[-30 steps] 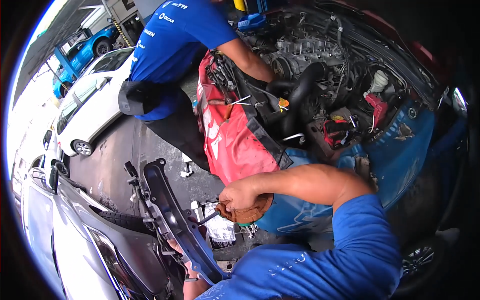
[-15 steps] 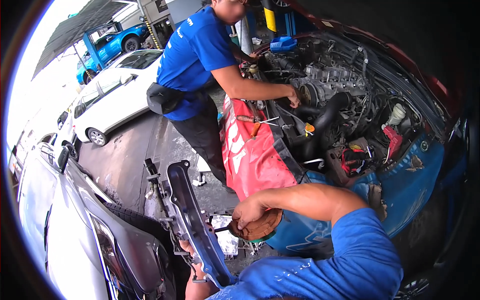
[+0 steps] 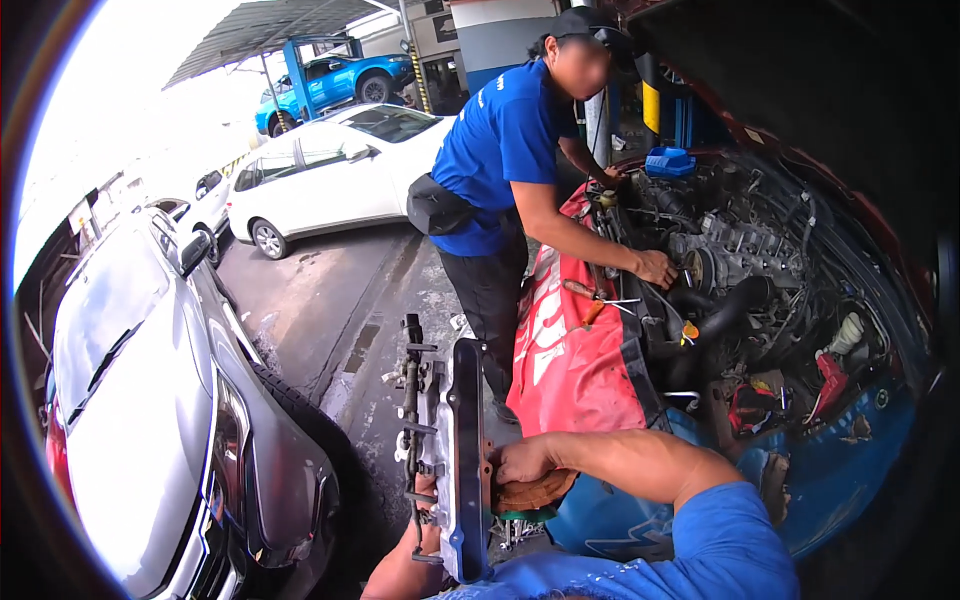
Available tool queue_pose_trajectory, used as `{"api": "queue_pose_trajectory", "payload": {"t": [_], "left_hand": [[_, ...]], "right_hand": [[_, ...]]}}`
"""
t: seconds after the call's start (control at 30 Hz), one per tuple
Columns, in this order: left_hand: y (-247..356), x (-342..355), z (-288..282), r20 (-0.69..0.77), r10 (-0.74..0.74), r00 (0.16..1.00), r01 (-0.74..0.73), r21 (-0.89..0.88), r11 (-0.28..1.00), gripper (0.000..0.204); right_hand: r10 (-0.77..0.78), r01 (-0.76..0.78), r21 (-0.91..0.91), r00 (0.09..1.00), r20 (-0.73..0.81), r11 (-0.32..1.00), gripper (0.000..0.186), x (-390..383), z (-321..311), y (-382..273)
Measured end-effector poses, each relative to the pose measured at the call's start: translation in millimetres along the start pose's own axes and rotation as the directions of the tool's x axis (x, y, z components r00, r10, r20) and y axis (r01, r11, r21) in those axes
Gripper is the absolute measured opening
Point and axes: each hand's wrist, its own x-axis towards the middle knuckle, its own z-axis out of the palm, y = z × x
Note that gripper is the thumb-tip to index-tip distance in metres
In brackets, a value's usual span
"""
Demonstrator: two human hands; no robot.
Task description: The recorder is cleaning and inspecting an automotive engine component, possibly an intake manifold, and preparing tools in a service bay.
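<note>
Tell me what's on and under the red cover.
On the red cover lie a brownish-handled tool and an orange-handled tool. Its underside and whatever lies directly beneath are hidden.

The long metal part (image 3: 467,450) is covering most of the left hand (image 3: 426,488). The right hand (image 3: 522,461) is hiding its own fingertips and part of the round brown pad (image 3: 540,490); pieces (image 3: 518,537) lying just nearer are appearing too small to tell. The picture's edge is cutting off the left forearm (image 3: 402,570), the silver car (image 3: 130,500) at left and the raised hood (image 3: 800,80) at far right.
</note>
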Motion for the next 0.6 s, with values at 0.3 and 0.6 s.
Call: {"api": "queue_pose_trajectory", "payload": {"t": [0.3, 0.6], "left_hand": [[-42, -57, 4, -0.160, -0.269, 0.950, 0.209, -0.317, 0.925, 0.060], [-50, -60, -28, -0.215, 0.132, 0.968, -0.118, 0.075, 0.990, 0.058]], "right_hand": [[0.084, -0.084, 0.161, 0.996, 0.009, 0.983, 0.036, -54, -7, 6], [0.252, -0.121, 0.307, 0.865, -0.434, 0.944, 0.039, -84, -6, -12]]}}
